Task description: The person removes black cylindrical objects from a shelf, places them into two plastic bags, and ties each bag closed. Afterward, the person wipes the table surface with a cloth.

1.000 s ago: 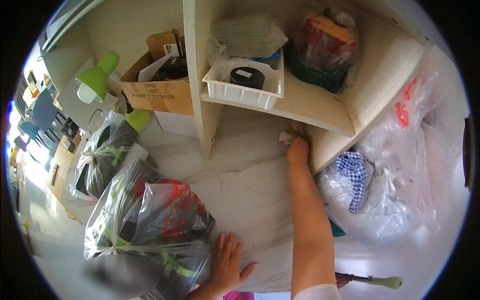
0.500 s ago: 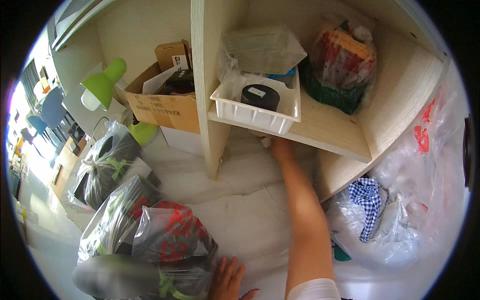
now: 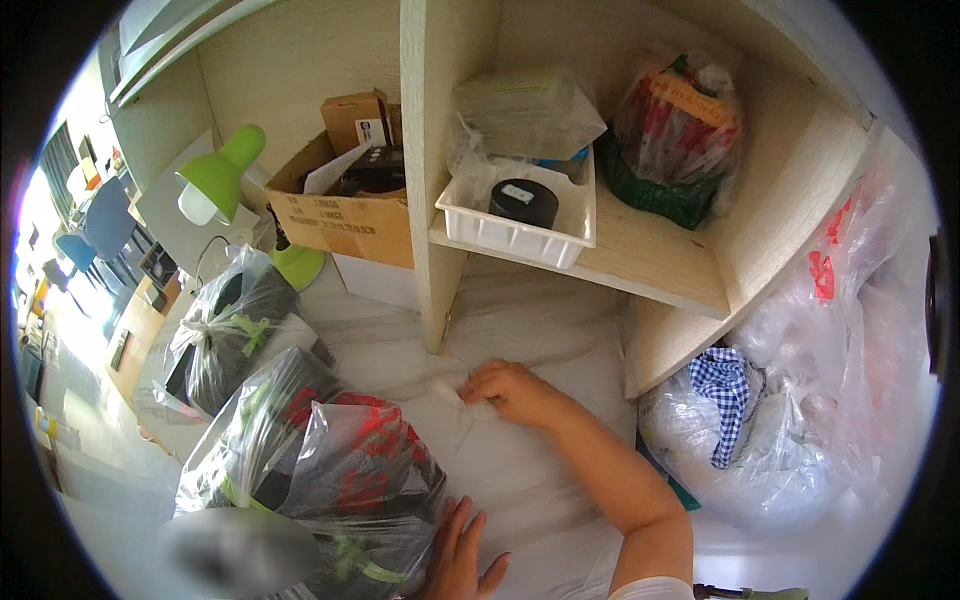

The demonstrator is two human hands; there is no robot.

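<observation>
My right hand rests on a white marbled cloth spread under a wooden shelf unit; its fingers pinch a fold of the cloth near the foot of the shelf's upright. My left hand lies flat with fingers spread on the same cloth at the bottom edge, touching a clear plastic bag of red and dark items.
A white basket with a black round tin and a bagged bundle sit on the shelf. A cardboard box, a green desk lamp, a second tied bag stand left. Large clear bags with checked fabric lie right.
My right hand has drawn back from under the shelf at the right toward the middle, now pinching the cloth by the upright. The view has shifted closer; my left hand stays put.
</observation>
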